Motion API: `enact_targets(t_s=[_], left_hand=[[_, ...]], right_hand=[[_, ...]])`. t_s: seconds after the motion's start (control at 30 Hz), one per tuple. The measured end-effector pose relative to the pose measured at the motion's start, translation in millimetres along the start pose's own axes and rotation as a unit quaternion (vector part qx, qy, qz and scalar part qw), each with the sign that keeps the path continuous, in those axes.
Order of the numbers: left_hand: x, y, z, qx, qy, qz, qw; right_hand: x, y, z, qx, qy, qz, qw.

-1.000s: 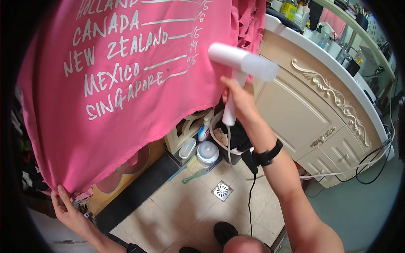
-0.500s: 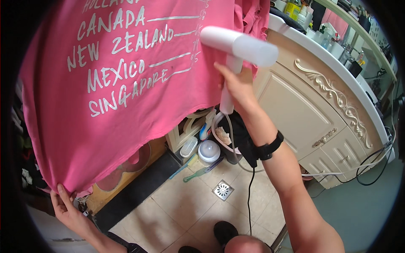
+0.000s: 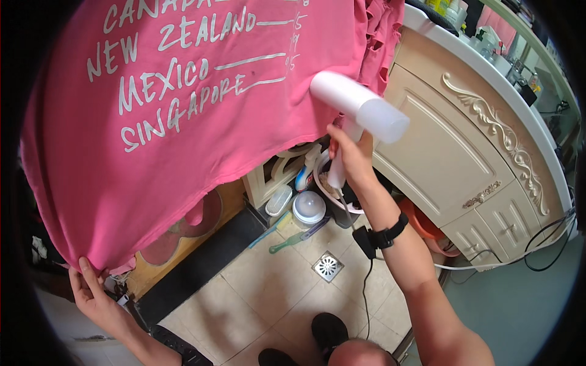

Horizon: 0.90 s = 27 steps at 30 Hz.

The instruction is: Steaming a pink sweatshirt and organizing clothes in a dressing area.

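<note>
A large pink cloth garment (image 3: 183, 165) with white hand-style lettering hangs across the left and upper view. At its lower left corner, my left hand (image 3: 94, 293) pinches the hem between thumb and fingers. My right hand (image 3: 354, 152) is wrapped round the handle of a white hair-dryer-shaped appliance (image 3: 342, 93). Its barrel lies level, with a frosted, paler end at the right. The left end of the barrel is over the garment's right part; whether it touches the cloth I cannot tell. A cord leaves the bottom of the handle.
A cream cabinet (image 3: 439, 158) with carved trim stands right, toiletries on its white top. Below the garment are a round white container (image 3: 309, 207), brushes (image 3: 287, 243) and a bin (image 3: 348, 213). An orange basin (image 3: 421, 222), cables and a floor drain (image 3: 328, 266) lie beyond.
My right hand and the appliance have moved down and slightly right. The garment sits higher in view, its lettering shifted up. My left hand still pinches the hem.
</note>
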<state>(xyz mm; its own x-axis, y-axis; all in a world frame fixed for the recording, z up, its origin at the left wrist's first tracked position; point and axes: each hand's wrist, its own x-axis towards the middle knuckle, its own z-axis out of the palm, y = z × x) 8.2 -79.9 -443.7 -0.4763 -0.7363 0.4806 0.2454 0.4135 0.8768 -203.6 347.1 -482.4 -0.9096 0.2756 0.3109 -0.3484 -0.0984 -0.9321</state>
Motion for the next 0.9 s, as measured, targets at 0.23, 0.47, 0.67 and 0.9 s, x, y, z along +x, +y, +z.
enact_targets(t_s=[0.23,0.47,0.67,0.9], left_hand=[[-1.8,2.7,0.4,-0.002,0.01,0.008,1.0],[-9.5,18.8,16.0,0.018,-0.01,0.033,0.999],[-10.1,20.8,8.8,0.008,-0.005,0.033,0.999],[-14.7,30.5,17.0,0.003,-0.001,0.034,0.999]], right_hand=[[-12.0,33.8,2.2,0.072,0.029,0.149,0.986],[-49.3,27.3,-3.0,0.016,0.018,0.056,0.998],[-85.2,-12.9,62.4,-0.032,-0.114,0.084,0.989],[-107.0,38.5,75.9,-0.309,-0.191,-0.224,0.904]])
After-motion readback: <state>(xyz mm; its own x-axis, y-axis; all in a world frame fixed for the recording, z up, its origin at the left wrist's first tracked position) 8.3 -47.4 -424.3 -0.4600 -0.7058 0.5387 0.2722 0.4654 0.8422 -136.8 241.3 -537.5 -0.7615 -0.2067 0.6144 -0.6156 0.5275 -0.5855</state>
